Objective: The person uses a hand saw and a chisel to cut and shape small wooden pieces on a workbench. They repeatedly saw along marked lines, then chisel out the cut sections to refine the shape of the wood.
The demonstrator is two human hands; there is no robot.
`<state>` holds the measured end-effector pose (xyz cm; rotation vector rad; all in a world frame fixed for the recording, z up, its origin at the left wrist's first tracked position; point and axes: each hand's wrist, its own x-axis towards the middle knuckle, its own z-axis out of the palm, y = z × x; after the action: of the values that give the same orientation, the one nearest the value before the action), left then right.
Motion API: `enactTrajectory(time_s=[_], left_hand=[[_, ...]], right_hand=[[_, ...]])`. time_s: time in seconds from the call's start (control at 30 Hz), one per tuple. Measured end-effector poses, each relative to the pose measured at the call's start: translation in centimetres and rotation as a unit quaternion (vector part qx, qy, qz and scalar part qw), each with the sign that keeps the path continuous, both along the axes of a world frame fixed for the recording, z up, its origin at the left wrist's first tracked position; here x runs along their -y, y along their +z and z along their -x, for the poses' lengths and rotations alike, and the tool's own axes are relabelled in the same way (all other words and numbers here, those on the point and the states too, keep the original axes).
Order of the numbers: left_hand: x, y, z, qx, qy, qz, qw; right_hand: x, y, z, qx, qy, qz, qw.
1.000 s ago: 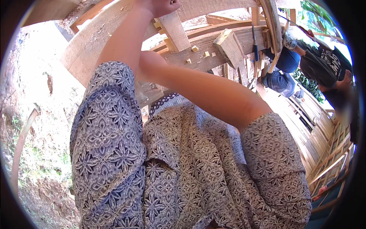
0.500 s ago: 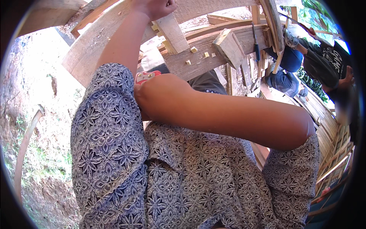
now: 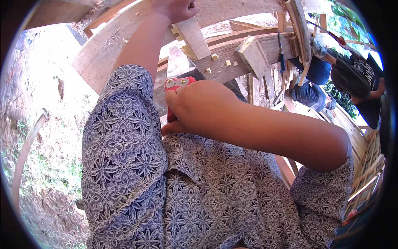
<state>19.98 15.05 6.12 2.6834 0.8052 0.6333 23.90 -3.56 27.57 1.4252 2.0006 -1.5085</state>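
My right hand [image 3: 197, 99] is closed round the red handle of a handsaw [image 3: 180, 82], close to my body. Its blade runs away from me, pale where light strikes it and dark beside my hand. At the top edge my left hand [image 3: 176, 10] is closed at the end of a short notched piece of wood [image 3: 197, 40], its fingers curled and partly cut off by the picture's edge. That piece lies across a thick plank [image 3: 222, 60], with small cut chips [image 3: 214, 57] scattered nearby. Where the saw's teeth meet the wood is hidden.
A loose wood block [image 3: 251, 56] rests on the plank, and a dark-handled tool [image 3: 281, 58] lies farther right. Curved timbers [image 3: 101, 52] cross the far left. Another person [image 3: 356, 76] is at the right, near stacked wooden strips [image 3: 365, 153]. Bright ground lies at left.
My right hand has drawn the handsaw back slightly, and more of its red handle shows. The whole view has shifted a little. My left hand stays at the notched wood.
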Motion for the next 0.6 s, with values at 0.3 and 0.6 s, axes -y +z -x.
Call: enactTrajectory(time_s=[0.3,0.6], left_hand=[[0.0,0.2,0.1,-0.002,-0.007,-0.004,1.000],[-0.2,-0.6,-0.1,0.017,-0.007,-0.026,0.999]], right_hand=[[-0.8,-0.6,0.2,0.015,0.026,0.001,1.000],[0.1,5.4,-1.5,0.018,0.060,0.016,0.998]])
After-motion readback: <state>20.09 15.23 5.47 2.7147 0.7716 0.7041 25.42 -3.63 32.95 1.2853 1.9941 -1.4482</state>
